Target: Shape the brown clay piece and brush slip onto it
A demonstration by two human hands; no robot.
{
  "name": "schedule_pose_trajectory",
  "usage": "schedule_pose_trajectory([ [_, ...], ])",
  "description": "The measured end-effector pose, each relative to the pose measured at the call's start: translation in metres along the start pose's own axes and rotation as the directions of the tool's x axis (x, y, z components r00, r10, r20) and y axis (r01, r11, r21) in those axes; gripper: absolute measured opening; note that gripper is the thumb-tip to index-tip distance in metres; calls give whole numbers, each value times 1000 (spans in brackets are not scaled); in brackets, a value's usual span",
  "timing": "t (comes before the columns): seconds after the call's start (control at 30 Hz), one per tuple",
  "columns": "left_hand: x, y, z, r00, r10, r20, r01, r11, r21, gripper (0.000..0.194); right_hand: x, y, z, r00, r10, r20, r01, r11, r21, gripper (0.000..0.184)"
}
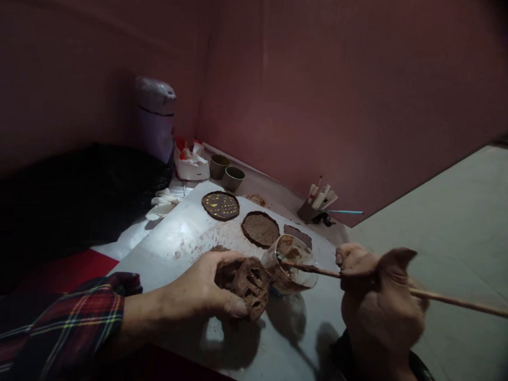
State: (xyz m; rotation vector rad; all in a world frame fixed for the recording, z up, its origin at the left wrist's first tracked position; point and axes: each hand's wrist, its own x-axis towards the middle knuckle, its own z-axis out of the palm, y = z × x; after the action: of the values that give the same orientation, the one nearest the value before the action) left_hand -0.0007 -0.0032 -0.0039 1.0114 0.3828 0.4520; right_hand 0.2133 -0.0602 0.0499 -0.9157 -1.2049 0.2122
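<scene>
My left hand [221,286] is wrapped round a lump of brown clay [253,287] with a rough, gouged face. Close to its right side stands a clear plastic cup [291,264], its inner wall smeared with brown. My right hand [377,295] pinches a long thin wooden stick [454,303], level and pointing left. The brown-coated end of the stick lies inside the cup's mouth; whether it touches the bottom I cannot tell. What the cup rests on is partly hidden by the clay and shadow.
Flat round dark pieces, one dotted yellow [220,205] and one plain brown [260,229], lie on the white sheet [186,232]. Two small pots [233,179] stand behind. A holder with tools [316,204] is at the back right, a black bag [83,190] at left.
</scene>
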Motion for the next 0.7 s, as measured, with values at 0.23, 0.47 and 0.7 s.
schedule_pose_trajectory([
  [0.23, 2, -1, 0, 1000, 9, 22, -9, 1000, -29, 43, -20, -22, 17, 994, -6, 108, 11, 999, -43, 57],
  [0.47, 2, 0, 0, 1000, 12, 27, -12, 1000, -8, 41, -33, -23, 19, 977, 62, 204, -33, 989, -143, 54],
  [0.7, 3, -2, -2, 1000, 11, 19, -11, 1000, 12, 45, -41, -21, 14, 927, -72, 367, 154, 968, -200, 42],
])
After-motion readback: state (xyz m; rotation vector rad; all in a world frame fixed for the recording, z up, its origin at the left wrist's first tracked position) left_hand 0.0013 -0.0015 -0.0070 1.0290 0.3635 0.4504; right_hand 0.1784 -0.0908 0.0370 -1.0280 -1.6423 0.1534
